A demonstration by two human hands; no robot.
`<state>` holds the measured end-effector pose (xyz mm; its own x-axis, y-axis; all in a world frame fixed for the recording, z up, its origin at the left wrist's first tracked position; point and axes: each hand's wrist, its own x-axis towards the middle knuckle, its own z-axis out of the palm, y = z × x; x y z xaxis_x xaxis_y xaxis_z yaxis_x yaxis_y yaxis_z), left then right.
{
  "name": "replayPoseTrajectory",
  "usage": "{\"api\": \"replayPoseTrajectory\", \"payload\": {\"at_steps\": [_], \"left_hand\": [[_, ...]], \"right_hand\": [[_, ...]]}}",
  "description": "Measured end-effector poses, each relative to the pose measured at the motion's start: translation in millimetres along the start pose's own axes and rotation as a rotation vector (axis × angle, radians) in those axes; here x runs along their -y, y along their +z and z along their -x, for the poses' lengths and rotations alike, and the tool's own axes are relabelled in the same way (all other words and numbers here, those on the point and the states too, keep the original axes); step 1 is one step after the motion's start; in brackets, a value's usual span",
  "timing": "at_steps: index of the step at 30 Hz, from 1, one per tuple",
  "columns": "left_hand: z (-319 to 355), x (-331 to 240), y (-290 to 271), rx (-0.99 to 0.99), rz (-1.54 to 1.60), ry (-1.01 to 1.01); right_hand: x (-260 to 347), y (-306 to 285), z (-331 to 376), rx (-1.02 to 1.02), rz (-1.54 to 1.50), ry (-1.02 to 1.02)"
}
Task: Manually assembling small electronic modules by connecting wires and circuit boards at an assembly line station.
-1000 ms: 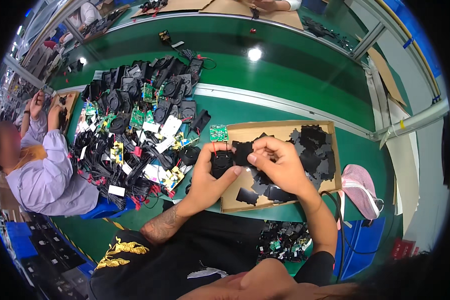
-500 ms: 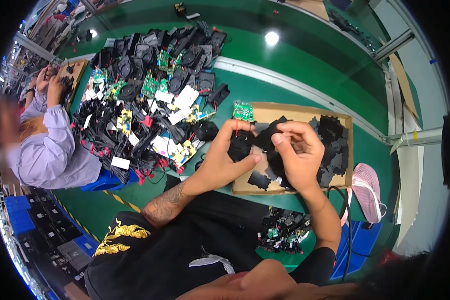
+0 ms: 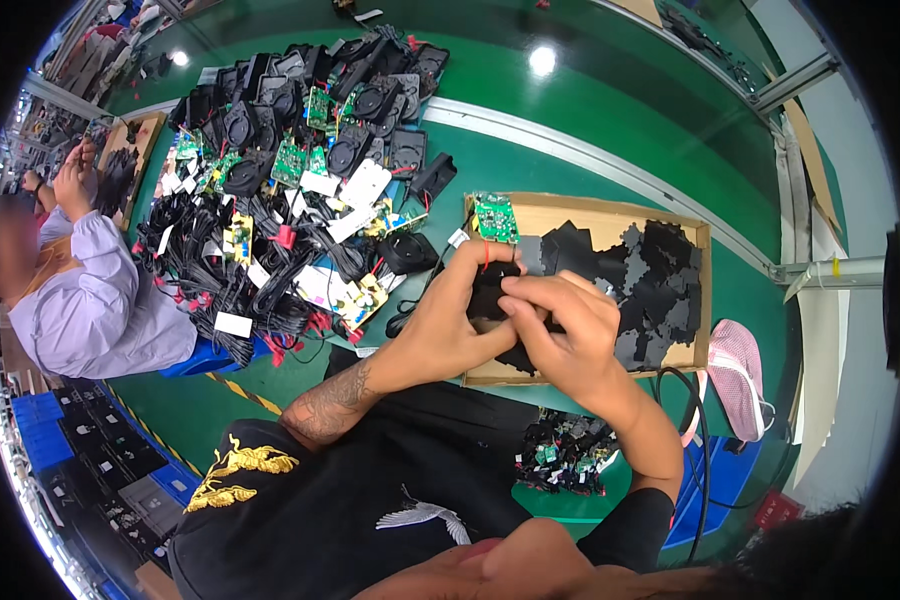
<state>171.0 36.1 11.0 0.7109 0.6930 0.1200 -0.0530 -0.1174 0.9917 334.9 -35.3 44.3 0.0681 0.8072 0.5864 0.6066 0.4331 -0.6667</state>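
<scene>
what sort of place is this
Probably an electronics assembly workshop: black plastic housings, green circuit boards and black cables lie heaped on a green bench, a rectangular brown cardboard tray holds flat black sheet pieces, and a co-worker in a pale lilac smock is nearby.

Green counter (image 3: 530, 165): smooth, flat top. Clock positions are taken from the view centre. A pale metal rail (image 3: 610, 172) crosses from 12 to 3 o'clock. At 10 o'clock: a dense heap of black plastic housings (image 3: 240, 125) with green circuit boards (image 3: 290, 160). At 9 o'clock: bundled black cables (image 3: 192, 245) with red plugs (image 3: 284, 236). At 3 o'clock: a shallow cardboard tray (image 3: 595, 217).
</scene>
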Motion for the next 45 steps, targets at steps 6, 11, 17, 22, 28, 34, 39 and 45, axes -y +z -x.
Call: {"api": "replayPoseTrajectory", "payload": {"at_steps": [6,11,17,22,28,34,39,45], "left_hand": [[2.8,7.6,0.6,0.022,-0.088,0.126],[5.2,0.7,-6.3,0.064,0.072,0.008],[5.0,2.1,-6.5,0.029,0.143,0.078],[12.9,-17.9,-13.8,0.206,0.403,-0.07],[13.8,-61.8,-50.9,0.586,0.273,-0.328],[16.2,-65.6,-56.4,0.396,-0.61,0.044],[15.8,-51.3,-47.7,-0.114,-0.969,0.557],[5.5,-21.6,-38.8,-0.319,-0.869,0.768]], "right_hand": [[-7.7,2.5,5.0,-0.084,0.451,-0.38],[1.8,3.7,2.3,-0.073,0.745,-0.395],[-3.1,0.3,2.7,-0.02,0.543,-0.322],[-2.9,-18.2,-8.7,0.041,0.096,-0.143],[4.9,-25.5,-13.5,0.41,-0.201,-0.015],[5.8,-11.5,1.0,0.306,0.054,-0.102],[17.4,-16.6,-0.2,0.398,-0.337,0.229],[19.7,-9.7,5.1,0.395,-0.514,0.471]]}}
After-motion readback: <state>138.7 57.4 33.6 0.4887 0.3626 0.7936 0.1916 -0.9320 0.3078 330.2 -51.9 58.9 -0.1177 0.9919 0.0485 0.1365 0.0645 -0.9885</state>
